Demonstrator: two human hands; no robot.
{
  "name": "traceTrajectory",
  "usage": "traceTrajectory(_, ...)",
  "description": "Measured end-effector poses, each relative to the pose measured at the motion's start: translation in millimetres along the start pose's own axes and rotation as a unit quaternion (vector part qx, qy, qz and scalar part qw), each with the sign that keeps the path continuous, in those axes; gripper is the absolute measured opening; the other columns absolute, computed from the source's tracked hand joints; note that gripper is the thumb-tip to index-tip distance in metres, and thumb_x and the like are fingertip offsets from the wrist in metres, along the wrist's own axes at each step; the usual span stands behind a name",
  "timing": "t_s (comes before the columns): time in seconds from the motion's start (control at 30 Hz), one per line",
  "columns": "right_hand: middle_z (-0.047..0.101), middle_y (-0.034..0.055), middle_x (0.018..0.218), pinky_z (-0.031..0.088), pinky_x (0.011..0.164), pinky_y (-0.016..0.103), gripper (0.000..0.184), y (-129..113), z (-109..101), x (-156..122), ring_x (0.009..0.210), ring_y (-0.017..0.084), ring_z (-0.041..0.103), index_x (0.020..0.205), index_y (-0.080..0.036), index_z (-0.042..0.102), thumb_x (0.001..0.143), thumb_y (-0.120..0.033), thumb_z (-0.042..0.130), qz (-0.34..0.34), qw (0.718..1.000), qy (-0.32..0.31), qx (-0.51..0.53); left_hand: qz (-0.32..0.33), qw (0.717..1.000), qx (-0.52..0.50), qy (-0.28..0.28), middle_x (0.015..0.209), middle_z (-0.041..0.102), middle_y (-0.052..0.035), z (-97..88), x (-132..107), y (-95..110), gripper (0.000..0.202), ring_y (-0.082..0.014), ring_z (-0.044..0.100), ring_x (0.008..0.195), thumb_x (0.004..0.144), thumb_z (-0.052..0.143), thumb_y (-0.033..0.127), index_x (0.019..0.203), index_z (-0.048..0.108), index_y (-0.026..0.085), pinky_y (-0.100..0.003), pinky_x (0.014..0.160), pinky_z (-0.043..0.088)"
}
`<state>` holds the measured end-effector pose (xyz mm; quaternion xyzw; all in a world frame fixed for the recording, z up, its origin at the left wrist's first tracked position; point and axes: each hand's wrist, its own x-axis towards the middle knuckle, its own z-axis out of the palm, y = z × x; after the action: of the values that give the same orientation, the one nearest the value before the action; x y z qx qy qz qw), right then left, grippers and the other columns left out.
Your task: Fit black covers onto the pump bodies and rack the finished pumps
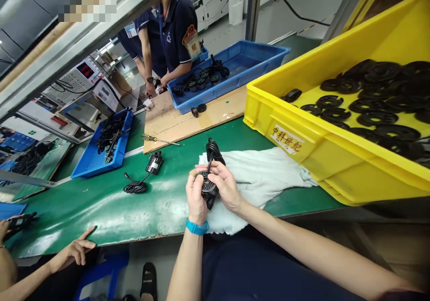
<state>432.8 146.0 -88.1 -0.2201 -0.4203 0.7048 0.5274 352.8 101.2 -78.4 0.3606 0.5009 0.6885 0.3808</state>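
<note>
My left hand point(197, 193) and my right hand point(226, 185) are both closed around a small black pump point(208, 185). Its round, ribbed face is turned up toward me, and both thumbs press near its centre. From its far side a bundled black cable point(214, 151) extends past my fingers. Beneath my hands lies a pale white cloth point(258, 171), spread on the green work surface. A similar black pump point(155, 162) with a coiled cable point(135, 185) rests to the left, apart from my hands.
A yellow bin point(302, 144) of black ring-shaped parts stands at right. Blue trays point(184, 106) with corded parts are behind and left. A screwdriver point(157, 139) lies near the cardboard point(215, 124). A co-worker's hand point(79, 249) is at the left edge; people stand opposite.
</note>
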Motion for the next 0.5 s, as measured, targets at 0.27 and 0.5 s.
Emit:
traceTrajectory(0.27,0.07,0.0097,0.128,0.05,0.106,0.044,0.033,-3.8,-1.2,-7.8,0.116,0.026,0.066,0.116,-0.024,0.066,0.089,-0.042,0.066,-0.026,0.996,-0.006,-0.081,0.01,0.997,0.004,-0.082,0.114,0.068,-0.0076,-17.7,-1.8,-11.1,0.041,-0.0242,0.065,0.107,0.086,0.064,0.044,0.119,0.065,0.019,-0.037,0.097,0.052)
traceTrajectory(0.5,0.07,0.0049,0.131,0.045,0.112,0.042,0.03,2.2,-6.9,-10.4,0.126,0.028,0.061,0.113,-0.026,0.073,0.086,-0.029,0.06,-0.025,0.996,-0.03,-0.081,0.003,0.996,0.043,-0.083,0.124,0.064,-0.0101,-16.2,-5.8,-12.0,0.048,-0.0252,0.063,0.111,0.09,0.063,0.051,0.126,0.059,0.02,-0.037,0.098,0.053)
